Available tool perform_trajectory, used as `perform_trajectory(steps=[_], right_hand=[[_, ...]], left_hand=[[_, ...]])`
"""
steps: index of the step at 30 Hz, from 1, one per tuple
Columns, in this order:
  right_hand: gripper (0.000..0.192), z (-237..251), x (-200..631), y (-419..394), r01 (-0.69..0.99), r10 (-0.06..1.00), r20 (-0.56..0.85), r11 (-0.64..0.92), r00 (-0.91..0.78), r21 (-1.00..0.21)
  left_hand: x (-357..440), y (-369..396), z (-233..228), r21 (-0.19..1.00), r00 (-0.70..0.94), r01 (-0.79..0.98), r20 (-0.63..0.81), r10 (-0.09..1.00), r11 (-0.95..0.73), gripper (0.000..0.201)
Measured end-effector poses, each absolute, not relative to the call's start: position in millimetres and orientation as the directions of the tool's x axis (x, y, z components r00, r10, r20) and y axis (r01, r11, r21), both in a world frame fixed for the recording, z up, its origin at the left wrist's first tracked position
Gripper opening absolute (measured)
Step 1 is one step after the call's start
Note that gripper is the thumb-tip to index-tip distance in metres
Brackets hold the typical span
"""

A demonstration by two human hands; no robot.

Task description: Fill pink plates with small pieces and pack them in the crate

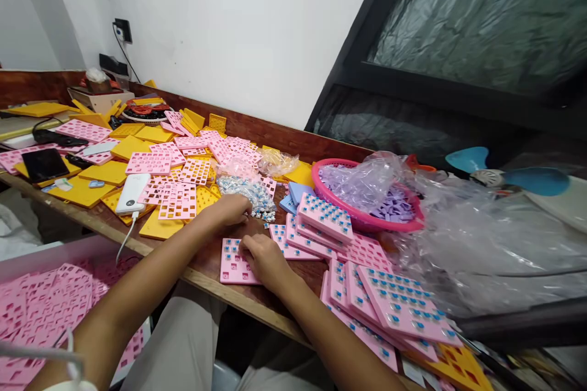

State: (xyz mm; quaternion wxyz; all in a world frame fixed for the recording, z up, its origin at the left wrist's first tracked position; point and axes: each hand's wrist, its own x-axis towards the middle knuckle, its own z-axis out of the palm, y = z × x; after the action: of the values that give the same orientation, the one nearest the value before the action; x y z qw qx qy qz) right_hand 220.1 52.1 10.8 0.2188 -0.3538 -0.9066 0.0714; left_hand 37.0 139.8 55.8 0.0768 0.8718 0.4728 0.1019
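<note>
My left hand (pixel 235 209), its fingers curled together, is at the near edge of a heap of small blue-and-white switch-like pieces (pixel 257 197). Whatever its fingertips may hold is hidden. A pink plate with square holes (pixel 232 270) lies flat by the table's front edge, with a few blue pieces set in its upper left holes. Over this plate, my right hand (pixel 266 259) is closed, fingertips pinched down at its upper part; I cannot make out what is between them. Close to the right, pink plates filled with blue pieces (pixel 325 217) are stacked.
More filled pink plates (pixel 403 299) fan out at the right front. Behind them stands a pink basket (pixel 316 180) of purple pieces under clear plastic. Yellow plates (pixel 98 183), pink plates and a cabled white power bank (pixel 132 194) cover the left. A bin of pink sheets (pixel 59 299) sits below.
</note>
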Motion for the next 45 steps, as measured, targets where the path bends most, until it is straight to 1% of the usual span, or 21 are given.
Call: perform_trajectory(steps=[2, 3, 5, 6, 8, 10, 13, 15, 19, 22, 24, 26, 29, 30, 31, 32, 34, 38, 40, 42, 45], right_hand=[[0.006, 16.7, 226.5, 53.7, 0.564, 0.675, 0.373, 0.737, -0.636, -0.373], [0.007, 20.1, 230.3, 55.9, 0.55, 0.684, 0.399, 0.729, -0.61, -0.408], [0.014, 26.5, 237.6, 62.9, 0.59, 0.721, 0.459, 0.691, -0.52, -0.417], [0.019, 28.8, 240.6, 67.4, 0.649, 0.744, 0.478, 0.656, -0.467, -0.386], [0.029, 30.9, 244.3, 77.2, 0.787, 0.792, 0.464, 0.553, -0.397, -0.272], [0.035, 29.4, 245.3, 86.0, 0.881, 0.842, 0.385, 0.455, -0.379, -0.128], [0.032, 24.4, 243.5, 94.3, 0.92, 0.889, 0.249, 0.39, -0.384, 0.028], [0.031, 22.4, 241.6, 96.7, 0.919, 0.896, 0.202, 0.388, -0.395, 0.073], [0.03, 22.0, 238.9, 99.5, 0.914, 0.893, 0.194, 0.397, -0.406, 0.086], [0.027, 23.0, 239.5, 101.0, 0.916, 0.896, 0.197, 0.398, -0.399, 0.049], [0.025, 25.7, 241.8, 99.4, 0.905, 0.885, 0.232, 0.424, -0.403, -0.046], [0.026, 31.0, 245.4, 94.0, 0.841, 0.857, 0.283, 0.494, -0.43, -0.219], [0.023, 41.6, 250.9, 80.0, 0.632, 0.812, 0.297, 0.579, -0.502, -0.516], [0.02, 44.8, 252.1, 74.8, 0.567, 0.798, 0.279, 0.583, -0.534, -0.582], [0.018, 47.2, 252.7, 69.9, 0.523, 0.784, 0.257, 0.582, -0.565, -0.623], [0.017, 48.5, 252.5, 65.8, 0.496, 0.769, 0.236, 0.582, -0.594, -0.645], [0.017, 47.7, 250.1, 60.4, 0.485, 0.751, 0.209, 0.586, -0.627, -0.649], [0.015, 36.8, 242.2, 60.8, 0.52, 0.738, 0.227, 0.626, -0.635, -0.581], [0.015, 31.1, 240.4, 63.1, 0.536, 0.722, 0.249, 0.66, -0.645, -0.527], [0.016, 27.2, 240.5, 64.4, 0.547, 0.713, 0.264, 0.679, -0.649, -0.49], [0.019, 24.1, 241.9, 64.0, 0.558, 0.725, 0.273, 0.671, -0.633, -0.488]], left_hand=[[46.8, 151.6, 44.3, 0.243, 0.512, 0.815, 0.123, 0.85, -0.526, 0.019], [49.1, 154.1, 38.0, 0.253, 0.502, 0.814, 0.146, 0.853, -0.522, 0.02], [49.7, 156.3, 26.4, 0.275, 0.486, 0.809, 0.183, 0.854, -0.519, 0.018], [48.7, 157.2, 21.7, 0.289, 0.484, 0.803, 0.192, 0.854, -0.521, 0.017], [45.8, 159.7, 15.2, 0.322, 0.489, 0.787, 0.197, 0.85, -0.527, 0.015], [43.2, 162.8, 12.6, 0.352, 0.503, 0.766, 0.191, 0.843, -0.538, 0.015], [39.7, 164.8, 13.9, 0.416, 0.547, 0.714, 0.17, 0.819, -0.563, 0.022], [37.0, 163.9, 16.0, 0.472, 0.588, 0.661, 0.156, 0.793, -0.583, 0.025], [30.7, 161.9, 18.3, 0.542, 0.626, 0.588, 0.165, 0.762, -0.6, 0.032], [27.9, 161.5, 18.3, 0.555, 0.653, 0.561, 0.159, 0.74, -0.614, 0.033], [27.4, 161.2, 18.0, 0.551, 0.674, 0.553, 0.145, 0.725, -0.625, 0.032], [27.1, 160.9, 17.7, 0.56, 0.669, 0.56, 0.13, 0.732, -0.611, 0.03], [26.0, 160.1, 20.4, 0.575, 0.619, 0.584, 0.14, 0.772, -0.573, 0.024], [25.3, 159.1, 23.3, 0.573, 0.598, 0.593, 0.156, 0.786, -0.566, 0.023], [24.5, 157.0, 27.7, 0.571, 0.576, 0.601, 0.177, 0.798, -0.56, 0.022], [23.6, 153.3, 33.5, 0.571, 0.557, 0.602, 0.201, 0.806, -0.558, 0.023], [21.7, 139.9, 47.7, 0.574, 0.533, 0.586, 0.258, 0.806, -0.572, 0.025], [18.2, 87.2, 66.5, 0.605, 0.519, 0.489, 0.376, 0.767, -0.628, 0.019], [17.0, 56.1, 61.8, 0.642, 0.488, 0.461, 0.393, 0.779, -0.613, 0.019], [16.8, 30.1, 48.7, 0.652, 0.452, 0.488, 0.381, 0.807, -0.581, 0.024], [19.8, 8.1, 25.1, 0.657, 0.384, 0.536, 0.37, 0.846, -0.531, 0.029]])
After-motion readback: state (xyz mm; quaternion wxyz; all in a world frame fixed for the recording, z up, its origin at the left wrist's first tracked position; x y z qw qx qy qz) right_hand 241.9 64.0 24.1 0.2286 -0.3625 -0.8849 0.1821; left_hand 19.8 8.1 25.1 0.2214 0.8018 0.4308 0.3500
